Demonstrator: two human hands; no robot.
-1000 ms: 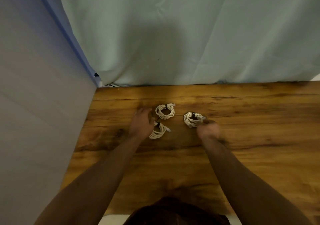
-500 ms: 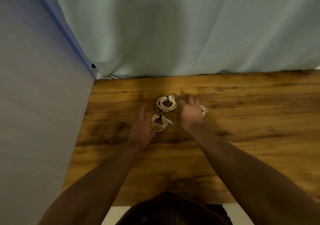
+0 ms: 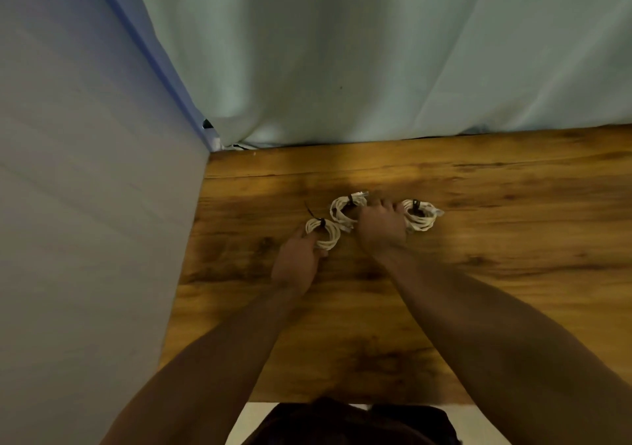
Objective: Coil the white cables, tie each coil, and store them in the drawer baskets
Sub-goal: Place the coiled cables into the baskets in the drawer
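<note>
On the brown wooden counter (image 3: 478,273), the left coil of white cable (image 3: 325,237), cinched by a dark tie (image 3: 319,221), is pinched at its near rim by the left hand (image 3: 295,261). The right hand (image 3: 381,227) is curled between the middle coil (image 3: 342,210) and right coil (image 3: 420,218), likewise tied; a grip there cannot be confirmed. Light, soft, springy handling is expected, so each is best taken across the bundled strands near the tie

Glossy wood-grain table (image 3: 478,256), matt cloth curtain (image 3: 376,51)
</note>
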